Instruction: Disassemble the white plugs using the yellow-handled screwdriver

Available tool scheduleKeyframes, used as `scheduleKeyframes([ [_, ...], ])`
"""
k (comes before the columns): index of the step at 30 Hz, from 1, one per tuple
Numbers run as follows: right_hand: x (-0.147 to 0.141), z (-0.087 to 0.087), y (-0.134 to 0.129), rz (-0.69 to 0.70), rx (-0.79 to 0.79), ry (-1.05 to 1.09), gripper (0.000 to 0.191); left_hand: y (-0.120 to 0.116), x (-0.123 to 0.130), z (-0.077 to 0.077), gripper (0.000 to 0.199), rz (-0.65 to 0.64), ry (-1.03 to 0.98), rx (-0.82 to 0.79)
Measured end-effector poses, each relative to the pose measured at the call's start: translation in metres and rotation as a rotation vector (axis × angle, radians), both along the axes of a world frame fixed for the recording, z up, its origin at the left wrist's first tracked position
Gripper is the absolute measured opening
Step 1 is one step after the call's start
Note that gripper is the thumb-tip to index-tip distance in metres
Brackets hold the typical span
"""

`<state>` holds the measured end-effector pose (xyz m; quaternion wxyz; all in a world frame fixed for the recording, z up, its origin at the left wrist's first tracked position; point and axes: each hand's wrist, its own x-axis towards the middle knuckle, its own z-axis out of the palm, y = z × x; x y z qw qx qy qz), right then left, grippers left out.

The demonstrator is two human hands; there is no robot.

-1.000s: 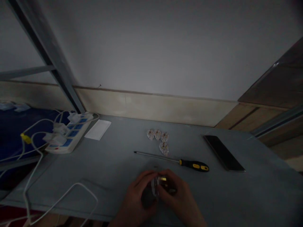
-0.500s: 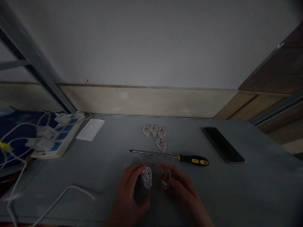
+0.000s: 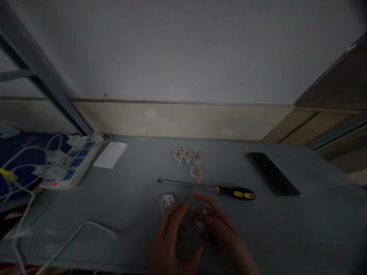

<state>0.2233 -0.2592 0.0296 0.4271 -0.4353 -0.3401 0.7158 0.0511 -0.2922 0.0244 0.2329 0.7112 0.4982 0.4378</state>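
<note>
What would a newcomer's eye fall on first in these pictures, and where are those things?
The person's left hand and right hand catch the eye first, at the near edge of the grey table, with a plug body between them. A white plug part lies just beyond the left hand. Farther back lie a yellow-and-black screwdriver and, beyond it, four small plug pieces.

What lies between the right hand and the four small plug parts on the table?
In the head view, a screwdriver with a black-and-yellow handle lies between the right hand and the plug parts.
</note>
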Motion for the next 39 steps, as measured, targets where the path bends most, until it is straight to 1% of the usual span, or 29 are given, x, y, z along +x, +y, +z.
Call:
scheduleKeyframes([
  [2,-0.002,-0.001,-0.001,0.005,-0.040,0.063,0.061,-0.001,0.010,-0.006,0.080,-0.034,-0.064,-0.033],
  [4,-0.005,-0.003,-0.001,0.013,-0.061,0.141,0.058,0.001,0.015,-0.009,0.080,-0.074,-0.112,-0.059],
  [7,-0.009,-0.006,-0.001,0.062,-0.074,0.208,0.060,0.005,0.015,-0.009,0.071,-0.117,-0.207,-0.124],
  [10,-0.008,-0.005,-0.003,0.117,-0.047,0.160,0.062,0.006,0.013,-0.009,0.062,-0.113,-0.274,-0.158],
  [12,-0.003,0.000,-0.006,0.125,0.023,0.033,0.060,0.005,0.012,-0.010,0.059,-0.089,-0.275,-0.159],
  [13,0.000,0.003,-0.008,0.101,0.065,-0.068,0.058,0.004,0.012,-0.010,0.058,-0.078,-0.271,-0.163],
  [14,0.003,0.007,-0.009,0.052,0.114,-0.189,0.056,0.003,0.012,-0.011,0.057,-0.073,-0.269,-0.170],
  [16,0.007,0.017,-0.012,-0.102,0.249,-0.447,0.048,0.003,0.011,-0.011,0.055,-0.073,-0.263,-0.184],
  [17,0.007,0.022,-0.012,-0.177,0.342,-0.560,0.041,0.003,0.011,-0.011,0.055,-0.073,-0.258,-0.183],
  [18,0.007,0.028,-0.012,-0.217,0.452,-0.657,0.033,0.003,0.011,-0.011,0.055,-0.074,-0.253,-0.175],
  [20,0.002,0.038,-0.011,-0.213,0.667,-0.812,0.016,0.004,0.012,-0.010,0.055,-0.084,-0.238,-0.138],
  [21,-0.001,0.042,-0.010,-0.185,0.755,-0.874,0.012,0.005,0.012,-0.010,0.056,-0.086,-0.232,-0.113],
  [23,-0.006,0.046,-0.009,-0.134,0.875,-0.977,0.012,0.006,0.013,-0.010,0.059,-0.082,-0.219,-0.078],
  [25,-0.008,0.047,-0.009,-0.113,0.939,-1.050,0.012,0.006,0.013,-0.011,0.062,-0.072,-0.206,-0.072],
  [29,-0.006,0.040,-0.011,-0.082,1.003,-1.132,0.015,0.005,0.013,-0.013,0.061,-0.074,-0.177,-0.128],
  [34,-0.003,0.036,-0.013,-0.073,1.017,-1.154,0.015,0.004,0.013,-0.015,0.059,-0.099,-0.180,-0.123],
  [39,-0.007,0.038,-0.010,-0.059,1.043,-1.149,0.013,0.004,0.014,-0.016,0.058,-0.085,-0.197,-0.124],
])
